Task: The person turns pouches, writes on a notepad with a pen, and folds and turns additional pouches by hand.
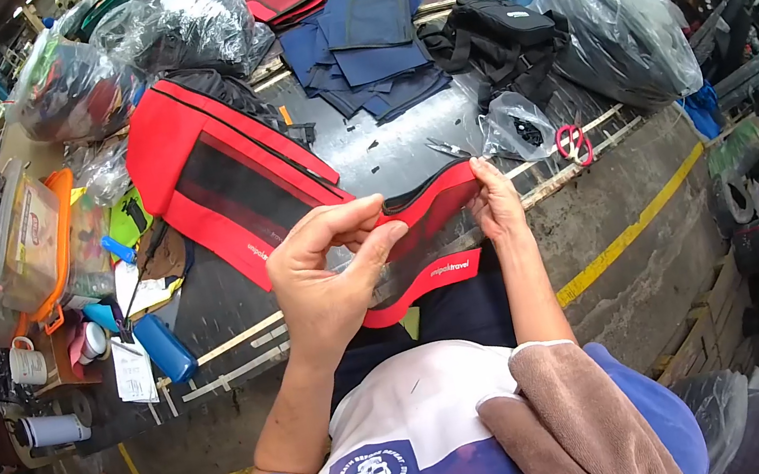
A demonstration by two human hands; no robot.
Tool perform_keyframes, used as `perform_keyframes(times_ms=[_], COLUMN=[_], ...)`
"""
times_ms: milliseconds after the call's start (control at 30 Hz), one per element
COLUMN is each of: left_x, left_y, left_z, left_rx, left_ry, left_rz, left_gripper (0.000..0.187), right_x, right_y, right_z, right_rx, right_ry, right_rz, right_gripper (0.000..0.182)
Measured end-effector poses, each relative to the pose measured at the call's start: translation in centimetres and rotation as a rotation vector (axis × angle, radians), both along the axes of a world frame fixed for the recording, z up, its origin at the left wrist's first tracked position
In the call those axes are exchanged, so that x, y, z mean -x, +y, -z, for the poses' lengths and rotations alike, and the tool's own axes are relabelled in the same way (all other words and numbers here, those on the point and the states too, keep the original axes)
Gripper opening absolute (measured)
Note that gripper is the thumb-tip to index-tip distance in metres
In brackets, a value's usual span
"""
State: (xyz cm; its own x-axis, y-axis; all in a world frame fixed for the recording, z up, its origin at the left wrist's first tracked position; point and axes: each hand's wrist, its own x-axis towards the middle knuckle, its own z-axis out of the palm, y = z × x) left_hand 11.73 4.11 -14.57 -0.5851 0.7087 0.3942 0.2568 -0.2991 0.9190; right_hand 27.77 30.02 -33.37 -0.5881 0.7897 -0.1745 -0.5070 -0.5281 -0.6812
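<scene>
A red fabric panel with a dark mesh window (436, 227) is stretched between my two hands over the table's front edge. A black zipper strip runs along its upper edge, and its lower red band reads "unipaktravel". My left hand (325, 272) pinches the panel's upper left corner between thumb and fingers. At the other end, my right hand (499, 201) grips the upper right corner. Beyond my left hand lies a larger stack of red panels with mesh and a black zipper (230, 167). Small scissors (448, 148) rest just beyond the panel.
Red-handled scissors (574, 145) and a small clear bag (516, 126) lie to the right. Navy fabric pieces (366, 46), a black bag (504, 20) and stuffed plastic bags (618, 22) occupy the far side. At left are a blue case (165, 348), a mug (26, 362) and clear bins (25, 244).
</scene>
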Motion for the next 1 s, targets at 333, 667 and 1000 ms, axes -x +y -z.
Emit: perform_keyframes(times_ms=[333,667,1000], left_x=[4.4,2.7,0.3], left_y=[-6.9,-2.8,-1.0], left_z=[7.6,-0.9,-3.5], left_rx=[0.021,0.245,0.138], left_ry=[-0.568,0.144,0.614], left_rz=[0.159,0.310,0.240], left_gripper=[0.024,0.032,0.015], right_x=[-4.5,1.4,1.8], right_y=[-0.8,-6.2,-6.6], right_z=[-11.1,-18.2,-20.9], right_rx=[-0.678,-1.200,-1.379], right_ry=[-0.047,-0.037,0.027], right_rz=[0.175,-0.203,-0.245], right_gripper=[0.006,0.004,0.012])
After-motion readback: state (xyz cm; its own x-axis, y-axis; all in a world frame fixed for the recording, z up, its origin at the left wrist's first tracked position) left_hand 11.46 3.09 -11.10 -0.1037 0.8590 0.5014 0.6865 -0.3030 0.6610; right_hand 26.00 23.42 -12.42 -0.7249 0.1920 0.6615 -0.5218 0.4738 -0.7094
